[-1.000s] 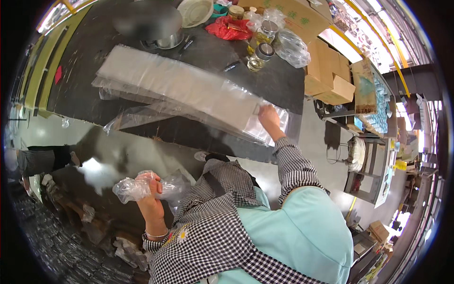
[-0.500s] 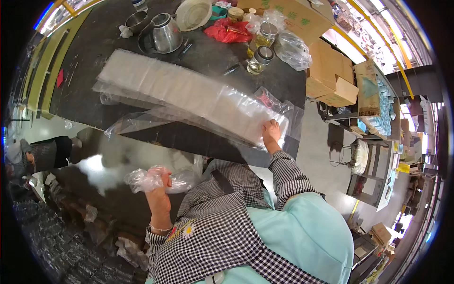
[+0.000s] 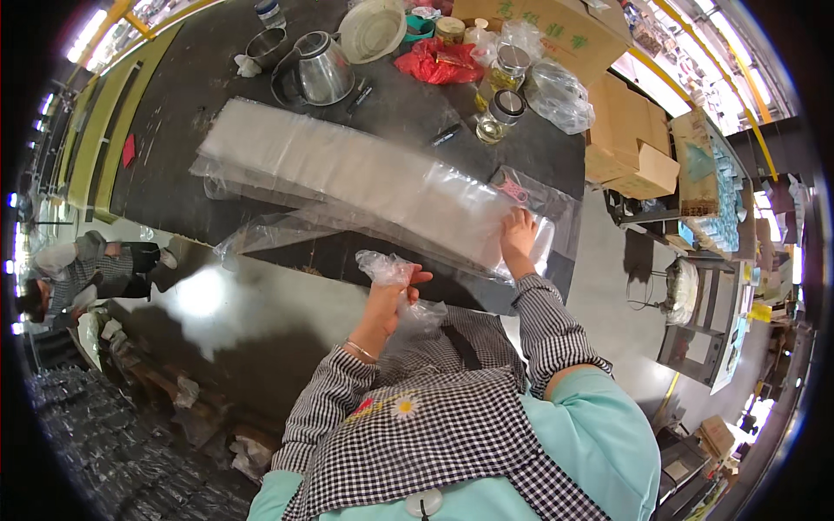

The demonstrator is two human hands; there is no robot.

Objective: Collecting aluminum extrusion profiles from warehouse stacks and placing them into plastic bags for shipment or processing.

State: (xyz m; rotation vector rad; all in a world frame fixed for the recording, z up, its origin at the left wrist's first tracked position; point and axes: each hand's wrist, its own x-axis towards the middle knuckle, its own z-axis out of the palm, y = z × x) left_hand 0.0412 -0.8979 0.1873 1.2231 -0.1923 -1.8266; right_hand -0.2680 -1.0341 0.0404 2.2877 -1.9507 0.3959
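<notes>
A long stack of clear plastic bags (image 3: 347, 169) lies slantwise across the dark table (image 3: 165, 187), with loose film hanging along its near side. My right hand (image 3: 519, 236) rests on the stack's right end, fingers bent and pressed together on the top plastic. Crumpled clear plastic film (image 3: 382, 265) is bunched in my left hand (image 3: 387, 300), which hovers in front of the table's near edge; part of that film trails toward my apron. Just beyond my right hand, pink-handled scissors (image 3: 512, 187) lie on clear plastic.
Toward the back stand a metal kettle (image 3: 323, 69), a pale basin (image 3: 372, 33), a red bag (image 3: 439, 62) and lidded glass jars (image 3: 501, 115). A black marker (image 3: 446, 135) lies nearby. Cardboard boxes (image 3: 630, 139) are at right. Another person (image 3: 91, 269) is at far left.
My left hand has moved right and up, nearer the table edge, carrying the crumpled film. My right hand stays on the stack's right end. The whole view has shifted slightly.
</notes>
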